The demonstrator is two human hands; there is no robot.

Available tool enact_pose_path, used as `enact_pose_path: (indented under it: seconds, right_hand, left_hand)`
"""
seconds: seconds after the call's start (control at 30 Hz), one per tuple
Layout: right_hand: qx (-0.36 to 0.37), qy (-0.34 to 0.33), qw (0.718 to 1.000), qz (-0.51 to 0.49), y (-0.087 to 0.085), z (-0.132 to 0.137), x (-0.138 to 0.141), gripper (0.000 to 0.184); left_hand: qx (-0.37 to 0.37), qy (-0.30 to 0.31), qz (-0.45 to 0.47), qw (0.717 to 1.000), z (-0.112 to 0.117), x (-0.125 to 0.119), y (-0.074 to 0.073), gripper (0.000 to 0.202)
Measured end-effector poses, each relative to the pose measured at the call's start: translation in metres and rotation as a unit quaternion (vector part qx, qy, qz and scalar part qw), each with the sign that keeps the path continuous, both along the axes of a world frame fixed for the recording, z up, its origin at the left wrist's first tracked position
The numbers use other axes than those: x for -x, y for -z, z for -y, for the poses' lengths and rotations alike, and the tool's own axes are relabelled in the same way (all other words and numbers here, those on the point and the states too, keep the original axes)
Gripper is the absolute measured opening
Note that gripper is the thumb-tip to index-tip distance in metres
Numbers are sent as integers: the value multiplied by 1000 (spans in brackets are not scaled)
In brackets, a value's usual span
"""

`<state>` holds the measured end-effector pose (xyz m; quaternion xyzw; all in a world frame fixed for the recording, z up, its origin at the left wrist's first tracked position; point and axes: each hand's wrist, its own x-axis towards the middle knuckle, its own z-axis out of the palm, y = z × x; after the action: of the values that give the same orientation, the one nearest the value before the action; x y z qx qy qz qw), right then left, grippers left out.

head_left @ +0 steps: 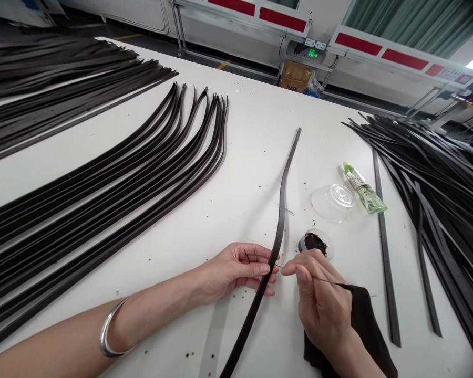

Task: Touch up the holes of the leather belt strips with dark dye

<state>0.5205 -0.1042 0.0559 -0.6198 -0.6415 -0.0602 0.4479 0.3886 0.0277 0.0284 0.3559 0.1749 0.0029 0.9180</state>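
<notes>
left hand [236, 272] pinching a black strap [280, 220], right hand [326, 299] gripping a thin tool [324, 280], tip at strap's edge, paint cup [314, 243] just beyond

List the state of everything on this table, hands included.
Left hand: grip closed on dark strip
Right hand: pinching thin tool
Dark strip: held, curving
Thin tool: tip at strip
Tub: open, dark contents
Clear lid: off, lying flat
Green tube: lying down
Black cloth: bunched beneath right hand
Left-side strips: laid alongside each other
Right-side strips: heaped
</notes>
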Motion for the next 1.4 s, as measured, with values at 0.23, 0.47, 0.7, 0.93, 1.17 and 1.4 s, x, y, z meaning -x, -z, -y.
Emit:
enact_pose_path:
  seconds: [0.23, 0.47, 0.7, 0.93, 1.17, 1.4]
  right_hand:
    - [-7, 11, 1000, 8, 3, -1, 1, 22]
    - [15, 32, 994, -104, 2, 9, 1, 30]
    - [-4, 172, 933, -315, -4, 1, -16, 25]
    - [132, 53, 861, -489, -12, -46, -45, 39]
    - [99, 74, 859, -496, -13, -81, -70, 36]
    - [59, 87, 903, -417, -10, -58, -82, 42]
  left_hand:
    - [9, -12, -14, 1000, 0, 0, -1, 20]
    - [22, -13, -9, 1000, 0, 1, 1, 20]
    - [38, -11, -17, 999, -1, 4, -4, 21]
    - [10, 8, 8, 1000, -3, 7, -8, 22]
    - [13, -16, -22, 1000, -2, 7, -6, 29]
    - [27, -44, -43, 998, -2, 7, -4, 25]
